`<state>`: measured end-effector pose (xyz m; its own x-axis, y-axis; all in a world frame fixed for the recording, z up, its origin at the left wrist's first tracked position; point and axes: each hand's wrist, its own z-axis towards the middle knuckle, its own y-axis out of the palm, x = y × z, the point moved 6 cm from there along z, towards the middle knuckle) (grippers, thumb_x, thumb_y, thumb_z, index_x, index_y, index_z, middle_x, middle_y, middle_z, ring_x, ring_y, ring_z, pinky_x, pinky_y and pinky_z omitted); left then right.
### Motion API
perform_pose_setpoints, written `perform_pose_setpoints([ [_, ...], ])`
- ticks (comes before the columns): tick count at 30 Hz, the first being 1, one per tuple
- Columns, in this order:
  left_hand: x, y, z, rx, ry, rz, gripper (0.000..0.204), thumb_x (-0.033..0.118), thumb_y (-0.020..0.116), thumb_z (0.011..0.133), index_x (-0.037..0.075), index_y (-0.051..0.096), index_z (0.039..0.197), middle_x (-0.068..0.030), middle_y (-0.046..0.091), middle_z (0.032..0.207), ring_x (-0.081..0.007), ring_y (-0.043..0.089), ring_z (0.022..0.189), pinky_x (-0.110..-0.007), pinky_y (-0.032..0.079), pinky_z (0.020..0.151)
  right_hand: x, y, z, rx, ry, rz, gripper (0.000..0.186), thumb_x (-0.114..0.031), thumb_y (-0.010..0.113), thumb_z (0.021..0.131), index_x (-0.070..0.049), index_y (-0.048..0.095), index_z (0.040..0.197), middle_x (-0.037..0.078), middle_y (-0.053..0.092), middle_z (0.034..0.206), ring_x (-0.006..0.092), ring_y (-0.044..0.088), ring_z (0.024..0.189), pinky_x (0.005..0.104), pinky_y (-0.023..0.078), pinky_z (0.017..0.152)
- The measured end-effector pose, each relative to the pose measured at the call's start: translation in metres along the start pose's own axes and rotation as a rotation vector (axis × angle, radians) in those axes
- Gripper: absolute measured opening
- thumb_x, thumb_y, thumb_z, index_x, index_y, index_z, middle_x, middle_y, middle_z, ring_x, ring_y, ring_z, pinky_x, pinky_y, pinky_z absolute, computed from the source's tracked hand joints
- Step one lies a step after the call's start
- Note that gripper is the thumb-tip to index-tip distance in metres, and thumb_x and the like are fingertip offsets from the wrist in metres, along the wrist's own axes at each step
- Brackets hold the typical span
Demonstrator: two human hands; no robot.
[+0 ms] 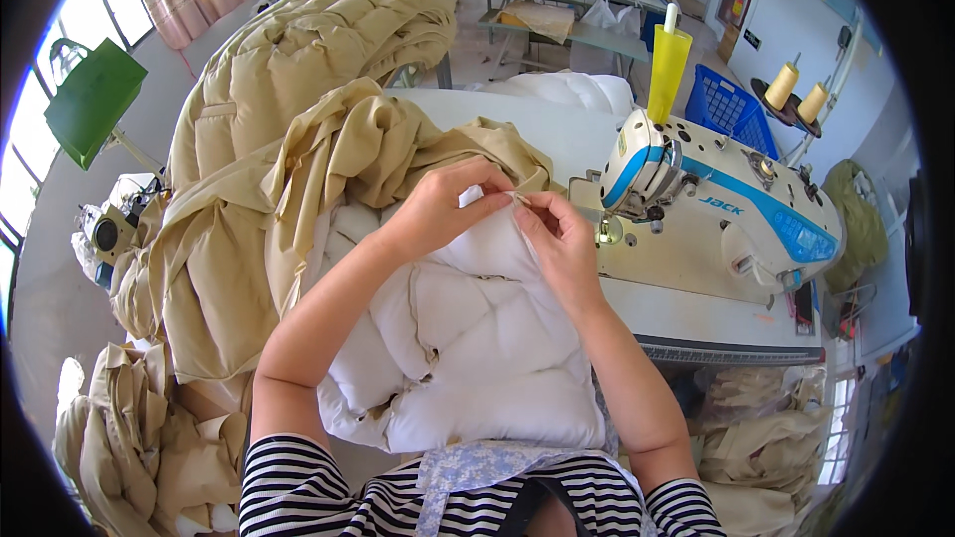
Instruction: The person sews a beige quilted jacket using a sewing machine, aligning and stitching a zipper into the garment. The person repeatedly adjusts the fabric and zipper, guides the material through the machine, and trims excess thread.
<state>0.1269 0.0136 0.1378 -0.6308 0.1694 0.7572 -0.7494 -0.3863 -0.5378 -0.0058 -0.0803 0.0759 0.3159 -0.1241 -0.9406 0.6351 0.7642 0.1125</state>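
Observation:
A white quilted, padded garment piece (497,338) spreads from my lap up onto the sewing table. At its upper edge my left hand (453,201) pinches the fabric between thumb and fingers. Close beside it, almost touching, my right hand (559,237) grips the same edge. Khaki fabric (348,154) joins or lies against the white piece behind my hands; the exact seam is hidden by my fingers. Just right of my right hand stands a white and blue sewing machine (716,199), its needle area near the fabric edge.
Khaki padded garments (308,50) are heaped at the left, with more khaki cloth (149,438) lower left. A yellow holder (668,70) tops the machine; thread cones (782,87) and a blue basket (731,109) stand behind it. A green bag (95,99) hangs far left.

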Motion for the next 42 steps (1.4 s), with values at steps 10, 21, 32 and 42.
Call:
perform_pose_setpoints([
  [10,0.028,-0.178,-0.017,0.702,0.064,-0.047,0.016,0.017,0.062,0.102,0.007,0.062,0.116,0.0056,0.06,0.093,-0.0001,0.052,0.082,-0.016,0.043,0.072,-0.049,0.052,-0.111,-0.992,0.249,-0.152,0.066,-0.055,0.048,0.104,0.008,0.067,0.105,0.026,0.069,0.083,0.0377,0.066,0.068,0.0438,0.053,0.07],
  [21,0.123,-0.301,-0.046,0.809,0.248,0.353,0.025,0.027,0.067,0.099,0.01,0.069,0.117,0.0024,0.07,0.098,-0.0031,0.062,0.085,-0.018,0.048,0.078,-0.014,0.056,-0.08,-0.183,-0.203,-0.82,0.045,-0.032,0.059,0.101,0.001,0.055,0.131,0.023,0.07,0.092,0.0399,0.068,0.069,0.0441,0.055,0.057],
  [32,0.102,-0.303,-0.064,0.702,0.088,0.039,0.018,0.022,0.062,0.101,0.01,0.068,0.114,0.0018,0.071,0.097,-0.005,0.066,0.088,-0.023,0.05,0.083,-0.047,0.033,-0.074,0.025,-0.663,-0.939,0.024,-0.022,0.073,0.09,0.001,0.071,0.083,0.013,0.067,0.108,0.0291,0.064,0.095,0.0361,0.052,0.074],
  [42,0.093,-0.289,-0.014,0.737,0.187,0.216,0.021,0.024,0.068,0.099,0.007,0.069,0.112,0.0033,0.068,0.095,-0.0048,0.059,0.086,-0.021,0.047,0.079,-0.045,0.003,-0.12,-0.555,0.128,-0.507,0.025,-0.023,0.076,0.091,0.001,0.07,0.083,0.011,0.066,0.083,0.0274,0.065,0.074,0.0358,0.05,0.068],
])
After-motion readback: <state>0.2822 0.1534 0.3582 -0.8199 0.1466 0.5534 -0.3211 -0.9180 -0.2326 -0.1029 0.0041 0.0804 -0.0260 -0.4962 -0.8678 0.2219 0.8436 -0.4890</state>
